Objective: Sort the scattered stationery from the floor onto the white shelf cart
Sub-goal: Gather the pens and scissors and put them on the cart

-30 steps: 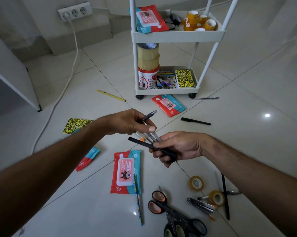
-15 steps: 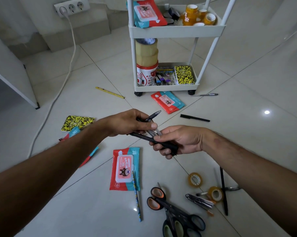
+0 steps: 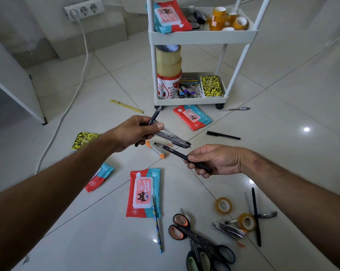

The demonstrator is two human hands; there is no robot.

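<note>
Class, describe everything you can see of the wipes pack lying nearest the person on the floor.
The wipes pack is a flat, soft-looking plastic pouch, red with teal edges, lying face up on the tiled floor. A pale pink flip lid covers its middle, printed with "Wipes" and a small cartoon animal; "80" shows at its top right corner. The lid looks closed. A blue pencil lies along its right edge. Neither hand touches it.

Two bare, sleeveless forearms [image 3: 48, 192], no jewellery

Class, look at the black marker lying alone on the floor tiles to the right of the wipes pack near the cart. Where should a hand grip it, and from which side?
Pinch the black marker across its slim barrel at mid-length, coming from above. It lies flat with bare floor all round it, so the fingers can straddle it freely.
</note>
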